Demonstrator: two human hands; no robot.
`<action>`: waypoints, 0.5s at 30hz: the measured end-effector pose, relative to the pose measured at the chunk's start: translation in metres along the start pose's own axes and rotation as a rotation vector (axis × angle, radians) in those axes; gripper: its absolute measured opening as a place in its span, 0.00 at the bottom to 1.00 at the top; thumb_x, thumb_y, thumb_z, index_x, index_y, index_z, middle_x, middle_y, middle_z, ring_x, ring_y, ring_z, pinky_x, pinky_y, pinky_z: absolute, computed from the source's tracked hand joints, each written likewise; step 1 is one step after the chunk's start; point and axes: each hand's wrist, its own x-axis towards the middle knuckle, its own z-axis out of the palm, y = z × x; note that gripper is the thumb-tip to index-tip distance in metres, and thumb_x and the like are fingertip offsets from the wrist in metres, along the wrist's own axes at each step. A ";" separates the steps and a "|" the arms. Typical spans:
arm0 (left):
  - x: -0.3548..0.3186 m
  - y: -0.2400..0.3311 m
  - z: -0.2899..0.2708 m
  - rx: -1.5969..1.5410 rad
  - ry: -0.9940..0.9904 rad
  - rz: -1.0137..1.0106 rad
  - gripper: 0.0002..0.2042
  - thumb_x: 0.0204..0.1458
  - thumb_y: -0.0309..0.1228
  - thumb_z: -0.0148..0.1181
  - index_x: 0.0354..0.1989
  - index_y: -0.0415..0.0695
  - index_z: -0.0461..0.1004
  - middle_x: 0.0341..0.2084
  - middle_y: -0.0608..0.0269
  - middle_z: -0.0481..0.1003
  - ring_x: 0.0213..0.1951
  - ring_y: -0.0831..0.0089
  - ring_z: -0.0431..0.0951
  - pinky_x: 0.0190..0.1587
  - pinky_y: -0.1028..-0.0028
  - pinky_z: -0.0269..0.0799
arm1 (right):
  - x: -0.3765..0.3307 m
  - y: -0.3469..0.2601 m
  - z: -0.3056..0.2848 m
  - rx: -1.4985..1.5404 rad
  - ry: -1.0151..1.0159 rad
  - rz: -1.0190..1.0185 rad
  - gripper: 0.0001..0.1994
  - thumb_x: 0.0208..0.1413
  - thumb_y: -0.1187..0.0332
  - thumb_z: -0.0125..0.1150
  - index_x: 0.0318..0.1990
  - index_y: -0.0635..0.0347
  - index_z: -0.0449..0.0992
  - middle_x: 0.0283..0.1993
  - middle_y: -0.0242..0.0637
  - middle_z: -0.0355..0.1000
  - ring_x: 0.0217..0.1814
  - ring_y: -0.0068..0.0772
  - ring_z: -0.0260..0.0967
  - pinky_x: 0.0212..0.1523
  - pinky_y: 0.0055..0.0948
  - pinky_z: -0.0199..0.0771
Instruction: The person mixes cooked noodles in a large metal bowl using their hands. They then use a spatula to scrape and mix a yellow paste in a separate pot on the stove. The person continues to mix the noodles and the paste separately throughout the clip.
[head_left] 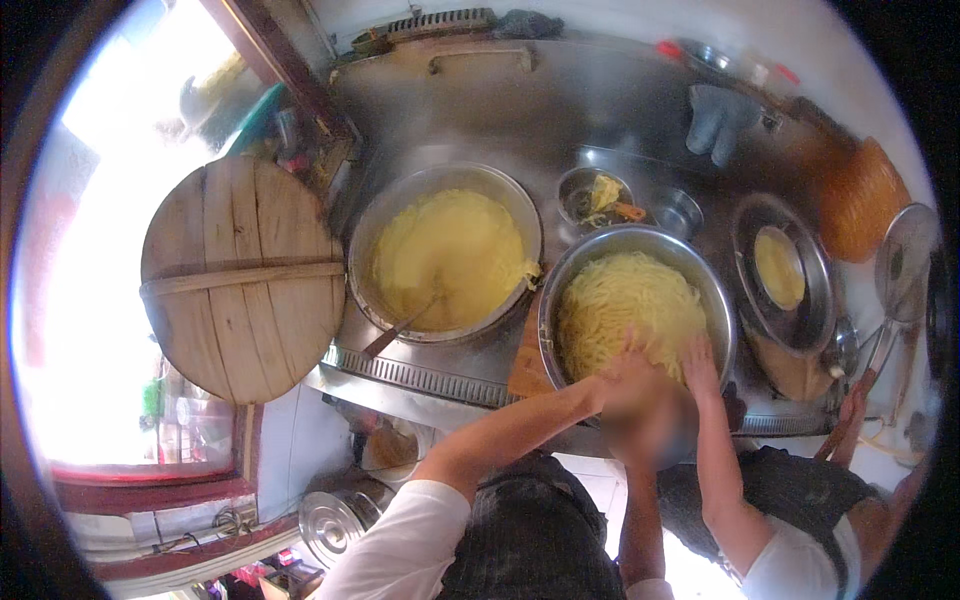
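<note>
Steel counter (560, 110) fills the upper middle of the frame, and I read down in size from it. A round wooden lid (243, 278) leans at the left. Just right of it sits a wide pot of yellow batter (450, 255) with a ladle handle (398, 332) poking out toward the lower left. Right of centre is the steel basin (720, 300), heaped with pale yellow noodles (625, 300). A shallow pan with a yellow disc (782, 270) lies at the right, and a small bowl of scraps (592, 195) sits above the basin. My left hand (628, 375) comes in from the lower left and my right hand (700, 365) from below; both rest on the near edge of the noodle heap. The right fingers are spread flat on the strands, gripping nothing. A blur covers the left wrist and palm, so I cannot tell how those fingers are set. The noodle mass lies up-frame from both sets of fingers, about round with no long axis, and neither hand is clearly nearer.
</note>
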 end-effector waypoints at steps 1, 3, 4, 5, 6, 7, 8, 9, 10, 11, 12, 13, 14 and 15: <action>0.001 -0.006 0.007 -0.094 -0.176 -0.066 0.16 0.34 0.24 0.57 0.37 0.43 0.70 0.52 0.39 0.60 0.53 0.53 0.64 0.58 0.64 0.57 | -0.002 -0.001 0.004 0.056 -0.060 -0.012 0.26 0.38 0.72 0.60 0.49 0.65 0.62 0.47 0.53 0.63 0.49 0.54 0.62 0.49 0.41 0.63; 0.006 -0.016 0.009 -0.278 -0.456 -0.130 0.15 0.35 0.23 0.56 0.36 0.42 0.70 0.49 0.37 0.63 0.51 0.53 0.66 0.56 0.65 0.60 | -0.007 -0.014 0.001 0.046 -0.130 0.009 0.28 0.38 0.73 0.60 0.52 0.66 0.61 0.49 0.54 0.62 0.50 0.55 0.61 0.51 0.41 0.62; 0.006 -0.021 0.009 -0.354 -0.560 -0.153 0.15 0.35 0.23 0.56 0.36 0.42 0.70 0.47 0.38 0.64 0.51 0.52 0.67 0.56 0.66 0.61 | -0.011 -0.023 0.002 0.008 -0.161 0.024 0.30 0.38 0.73 0.60 0.53 0.66 0.61 0.50 0.55 0.62 0.51 0.56 0.60 0.52 0.42 0.62; 0.005 -0.027 0.000 -0.403 -0.583 -0.154 0.14 0.34 0.23 0.56 0.35 0.41 0.70 0.45 0.39 0.66 0.50 0.52 0.67 0.55 0.64 0.61 | -0.008 -0.042 0.000 -0.047 -0.186 0.028 0.30 0.38 0.71 0.62 0.53 0.65 0.61 0.50 0.54 0.62 0.51 0.56 0.61 0.51 0.42 0.63; 0.002 -0.033 -0.005 -0.480 -0.543 -0.199 0.13 0.34 0.22 0.56 0.33 0.40 0.70 0.43 0.40 0.67 0.49 0.52 0.68 0.54 0.64 0.62 | -0.007 -0.060 0.000 -0.100 -0.209 0.031 0.30 0.38 0.70 0.63 0.53 0.65 0.61 0.50 0.54 0.62 0.50 0.56 0.61 0.50 0.43 0.63; 0.000 -0.039 -0.012 -0.557 -0.496 -0.240 0.12 0.33 0.21 0.56 0.32 0.40 0.70 0.42 0.41 0.68 0.47 0.51 0.68 0.53 0.63 0.63 | -0.004 -0.079 -0.002 -0.154 -0.233 0.030 0.31 0.38 0.69 0.64 0.53 0.64 0.61 0.50 0.53 0.63 0.50 0.56 0.61 0.50 0.43 0.64; -0.001 -0.046 -0.015 -0.667 -0.391 -0.310 0.12 0.33 0.20 0.56 0.31 0.39 0.71 0.41 0.42 0.69 0.46 0.51 0.69 0.51 0.63 0.64 | -0.002 -0.092 -0.002 -0.189 -0.239 -0.006 0.30 0.38 0.69 0.64 0.53 0.63 0.62 0.49 0.52 0.63 0.50 0.55 0.61 0.49 0.44 0.64; -0.006 -0.055 -0.019 -0.707 -0.334 -0.314 0.11 0.32 0.19 0.55 0.30 0.39 0.71 0.40 0.43 0.69 0.46 0.51 0.70 0.50 0.64 0.65 | 0.001 -0.101 0.001 -0.222 -0.247 -0.042 0.29 0.38 0.68 0.65 0.52 0.61 0.63 0.49 0.51 0.63 0.49 0.55 0.62 0.49 0.44 0.64; -0.009 -0.062 -0.026 -0.747 -0.278 -0.306 0.11 0.31 0.17 0.55 0.29 0.39 0.71 0.40 0.44 0.70 0.45 0.51 0.70 0.48 0.64 0.66 | -0.003 -0.106 0.017 -0.269 -0.327 -0.017 0.23 0.37 0.69 0.64 0.46 0.58 0.69 0.46 0.47 0.66 0.47 0.53 0.63 0.48 0.43 0.66; -0.012 -0.073 -0.037 -0.718 -0.251 -0.249 0.11 0.31 0.16 0.54 0.28 0.39 0.72 0.40 0.45 0.70 0.46 0.51 0.70 0.48 0.65 0.67 | -0.005 -0.099 0.028 -0.295 -0.285 -0.024 0.21 0.37 0.70 0.63 0.44 0.58 0.70 0.44 0.45 0.67 0.47 0.52 0.64 0.47 0.43 0.66; -0.017 -0.084 -0.049 -0.685 -0.221 -0.196 0.11 0.31 0.15 0.54 0.28 0.39 0.72 0.41 0.46 0.70 0.47 0.51 0.69 0.47 0.66 0.67 | -0.007 -0.094 0.035 -0.318 -0.245 -0.035 0.19 0.37 0.71 0.62 0.42 0.57 0.72 0.43 0.44 0.68 0.46 0.51 0.64 0.46 0.42 0.66; -0.025 -0.091 -0.059 -0.694 -0.141 -0.184 0.12 0.31 0.14 0.53 0.28 0.39 0.72 0.41 0.46 0.70 0.47 0.51 0.69 0.47 0.67 0.67 | -0.010 -0.089 0.039 -0.342 -0.207 -0.045 0.17 0.37 0.72 0.61 0.40 0.56 0.73 0.42 0.43 0.68 0.45 0.50 0.65 0.46 0.42 0.67; -0.035 -0.099 -0.069 -0.698 -0.060 -0.179 0.13 0.31 0.13 0.52 0.29 0.39 0.73 0.41 0.46 0.70 0.47 0.51 0.69 0.46 0.68 0.68 | -0.006 -0.099 0.037 -0.352 -0.238 0.029 0.15 0.36 0.73 0.59 0.37 0.56 0.74 0.38 0.41 0.69 0.43 0.47 0.65 0.43 0.41 0.67; -0.043 -0.106 -0.075 -0.698 0.016 -0.177 0.15 0.31 0.12 0.51 0.30 0.39 0.73 0.41 0.46 0.70 0.46 0.51 0.69 0.46 0.69 0.68 | -0.002 -0.106 0.038 -0.393 -0.228 -0.006 0.14 0.36 0.74 0.59 0.37 0.56 0.74 0.37 0.41 0.69 0.42 0.46 0.65 0.43 0.41 0.67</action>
